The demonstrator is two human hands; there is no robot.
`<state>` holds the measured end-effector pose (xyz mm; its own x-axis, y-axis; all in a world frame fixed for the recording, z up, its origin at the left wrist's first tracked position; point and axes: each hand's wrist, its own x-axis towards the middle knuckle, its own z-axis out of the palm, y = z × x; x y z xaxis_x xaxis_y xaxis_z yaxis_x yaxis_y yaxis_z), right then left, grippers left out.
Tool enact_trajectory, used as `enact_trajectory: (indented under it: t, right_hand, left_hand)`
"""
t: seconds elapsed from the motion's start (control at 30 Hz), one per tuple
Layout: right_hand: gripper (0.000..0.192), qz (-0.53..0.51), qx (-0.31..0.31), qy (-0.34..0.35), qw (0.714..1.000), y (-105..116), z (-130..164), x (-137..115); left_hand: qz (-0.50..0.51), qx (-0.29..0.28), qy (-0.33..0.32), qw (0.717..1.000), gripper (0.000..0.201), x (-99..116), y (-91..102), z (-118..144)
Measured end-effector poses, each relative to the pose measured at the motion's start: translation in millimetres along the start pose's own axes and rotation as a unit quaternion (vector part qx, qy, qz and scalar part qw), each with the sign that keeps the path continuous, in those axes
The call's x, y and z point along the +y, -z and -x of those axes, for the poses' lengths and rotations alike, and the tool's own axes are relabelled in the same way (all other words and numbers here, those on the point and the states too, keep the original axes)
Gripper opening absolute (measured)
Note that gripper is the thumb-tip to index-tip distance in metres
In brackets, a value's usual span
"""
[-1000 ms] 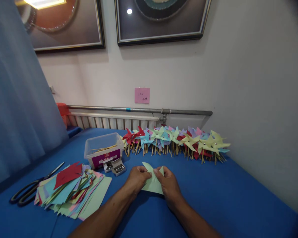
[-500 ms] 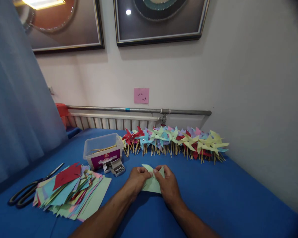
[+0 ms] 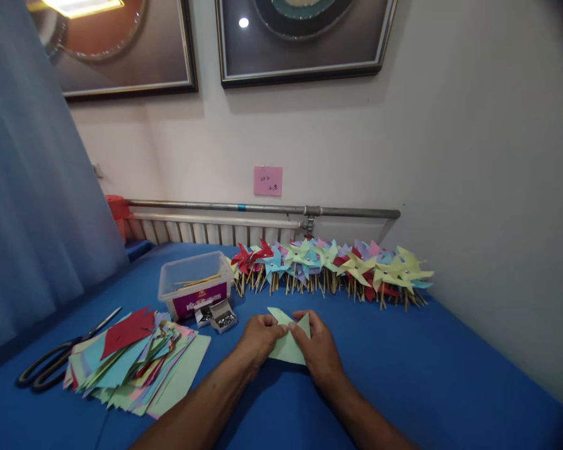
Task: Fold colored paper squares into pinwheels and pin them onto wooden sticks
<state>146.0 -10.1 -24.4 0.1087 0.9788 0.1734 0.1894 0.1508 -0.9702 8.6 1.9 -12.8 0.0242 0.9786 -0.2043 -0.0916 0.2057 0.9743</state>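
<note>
Your one view comes from the camera on your head, looking forward and down across the table at the wall behind it. Your forearms are closest to the lens, reaching in from the bottom edge; your left hand and right hand sit a little farther off, low and near the middle. The pinwheels lie well beyond them, and the wall is farther again. You see wide: the curtain fills the left side, and the top edge cuts off both pictures.
</note>
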Motion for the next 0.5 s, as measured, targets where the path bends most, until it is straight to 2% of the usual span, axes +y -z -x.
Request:
enact_trajectory:
  t: [0.3,0.5]
  right_hand:
    - [0.033,-0.014,0.002,-0.01,1.0,2.1,-5.1,4.8]
    - [0.033,-0.015,0.002,-0.018,1.0,1.7,-5.9,6.4]
  left_hand:
    - [0.059,-0.031,-0.007,0.998,0.031,2.3,1.5,4.1]
    - [0.032,-0.025,-0.006,0.999,0.033,-0.7,2.0,1.3]
